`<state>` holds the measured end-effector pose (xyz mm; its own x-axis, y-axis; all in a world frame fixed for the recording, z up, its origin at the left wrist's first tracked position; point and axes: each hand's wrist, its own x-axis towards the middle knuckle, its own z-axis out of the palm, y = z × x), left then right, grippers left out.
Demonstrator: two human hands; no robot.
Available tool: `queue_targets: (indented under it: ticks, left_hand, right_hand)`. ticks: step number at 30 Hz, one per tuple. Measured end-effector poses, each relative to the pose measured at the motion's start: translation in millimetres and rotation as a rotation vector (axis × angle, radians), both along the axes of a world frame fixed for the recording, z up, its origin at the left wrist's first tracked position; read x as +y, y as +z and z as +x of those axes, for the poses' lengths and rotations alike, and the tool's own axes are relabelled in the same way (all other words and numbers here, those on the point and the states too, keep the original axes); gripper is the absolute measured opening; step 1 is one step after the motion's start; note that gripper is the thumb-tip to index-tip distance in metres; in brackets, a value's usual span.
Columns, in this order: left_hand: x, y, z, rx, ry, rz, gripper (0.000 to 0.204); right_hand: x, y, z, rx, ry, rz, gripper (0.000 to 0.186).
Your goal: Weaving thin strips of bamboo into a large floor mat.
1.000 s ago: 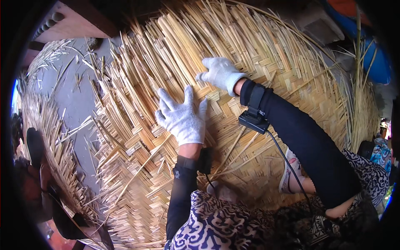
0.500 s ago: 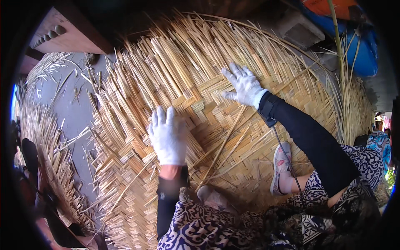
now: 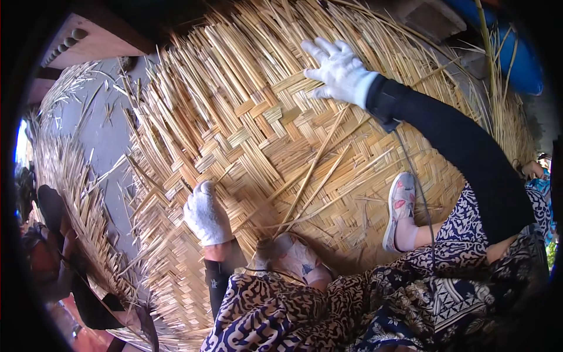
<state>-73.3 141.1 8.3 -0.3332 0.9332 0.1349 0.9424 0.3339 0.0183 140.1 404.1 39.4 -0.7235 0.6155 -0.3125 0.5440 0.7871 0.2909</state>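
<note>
A large woven mat of split, straw-coloured strips (image 3: 328,193) spreads beneath both hands. Its near part is plaited in a herringbone pattern; toward the far side the strips (image 3: 234,70) lie long, loose and side by side. My right hand (image 3: 341,71), in a white glove, rests with fingers spread on the far strips where the weave begins. My left hand (image 3: 208,216), also white-gloved, is on the mat's left part with its fingers curled in; what they hold, if anything, is hidden. Several loose strips (image 3: 316,167) lie across the weave between the hands.
My shoes (image 3: 403,205) stand on the mat's near part. A second woven piece (image 3: 76,193) lies at the left on the grey floor (image 3: 108,146). A wooden piece of furniture (image 3: 88,41) stands at the far left, a concrete block (image 3: 431,20) at the far right.
My left hand has moved left and nearer to me, and its fingers have gone from extended to curled. My right hand stays spread on the far strips. The view has shifted slightly.
</note>
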Motion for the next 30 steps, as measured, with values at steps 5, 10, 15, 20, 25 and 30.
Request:
queue_targets:
  ticks: [5,10,15,20,25,30]
  left_hand:
    - [16.1,20.0,32.5,-0.082,-0.082,0.014,0.017]
    - [18.5,20.6,37.3,-0.246,-0.139,0.012,0.028]
    - [14.3,35.0,75.3,-0.189,-0.359,0.034,0.045]
    - [-24.1,49.1,93.3,-0.311,-0.625,0.161,0.038]
    - [-99.0,54.2,68.5,-0.627,-0.402,-0.392,0.019]
    - [-107.4,16.3,86.7,-1.146,-0.185,-0.717,0.021]
  right_hand:
    - [-51.8,-3.5,14.7,0.498,0.529,-0.302,0.018]
    - [-93.1,-41.9,13.2,0.618,0.744,-0.333,0.017]
    - [-78.2,-27.8,20.1,0.505,0.526,-0.495,0.007]
    - [-46.2,-11.2,3.0,0.61,0.434,-0.492,0.008]
    - [-27.1,20.0,-1.9,0.499,0.62,-0.234,0.016]
    - [-38.9,72.9,-33.6,0.99,0.581,-0.582,0.028]
